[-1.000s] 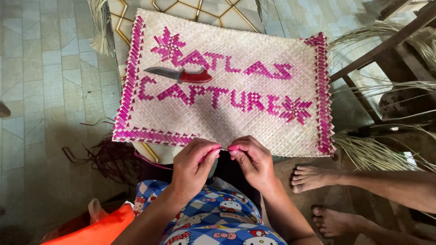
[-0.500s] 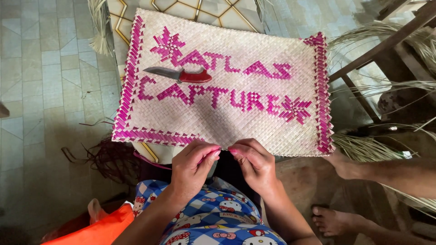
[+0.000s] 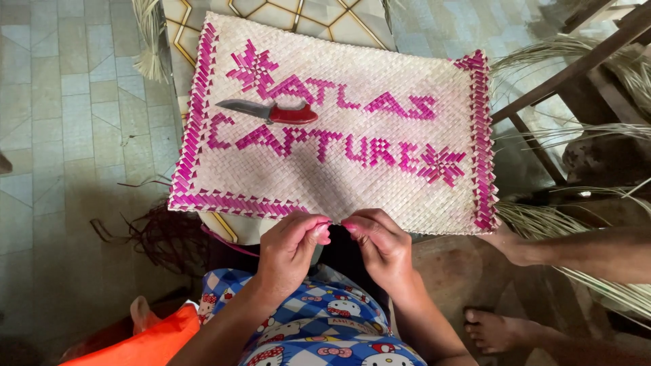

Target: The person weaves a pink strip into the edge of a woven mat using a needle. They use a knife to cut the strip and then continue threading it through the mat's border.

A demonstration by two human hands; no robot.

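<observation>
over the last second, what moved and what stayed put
The other person's foot and hand at the right shifted: one foot went out of view and a hand came in by the mat's corner. Both of the weaver's hands, left and right, kept pinching the mat's near edge. The knife stayed.

Pinching near edge of woven mat point(image 3: 380, 183) with left hand point(image 3: 290, 252) and right hand point(image 3: 381, 245); red-handled knife point(image 3: 271, 112) lying on top.
</observation>
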